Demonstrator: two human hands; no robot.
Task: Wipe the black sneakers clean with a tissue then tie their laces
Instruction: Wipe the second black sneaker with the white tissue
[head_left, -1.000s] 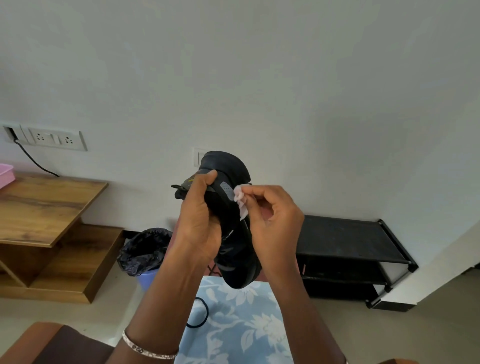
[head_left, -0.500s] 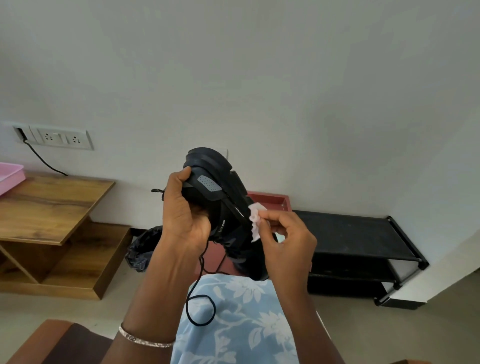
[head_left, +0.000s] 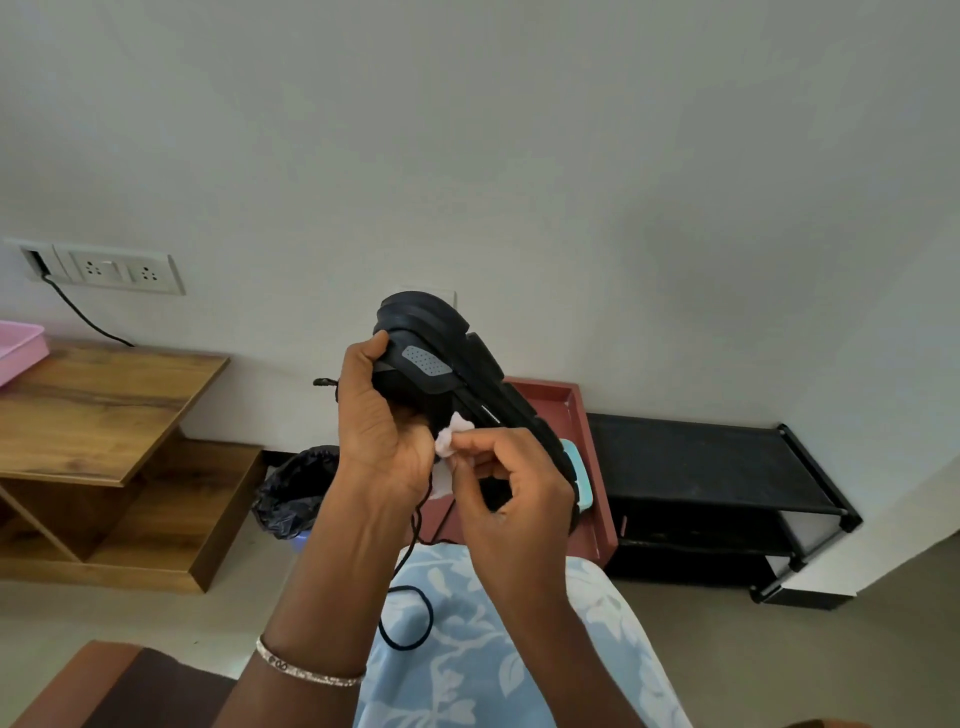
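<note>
I hold one black sneaker (head_left: 447, 364) up in front of me, heel end up with its sole facing right and a grey patch on its side. My left hand (head_left: 382, 426) grips it around the heel and upper. My right hand (head_left: 511, 486) pinches a small crumpled white tissue (head_left: 451, 436) against the sneaker's side, just below the grey patch. A loose black lace (head_left: 410, 597) hangs from the sneaker and loops over my lap. No second sneaker shows.
Behind the sneaker lies a dark red tray (head_left: 582, 447) holding a light blue object (head_left: 579, 470). A black shoe rack (head_left: 711, 467) stands at the right wall, a bin with a black liner (head_left: 296, 488) and a wooden stepped table (head_left: 104, 410) at the left.
The sneaker has turned and tilted further in my left hand. My right hand with the tissue has slid down its side toward my left palm.
</note>
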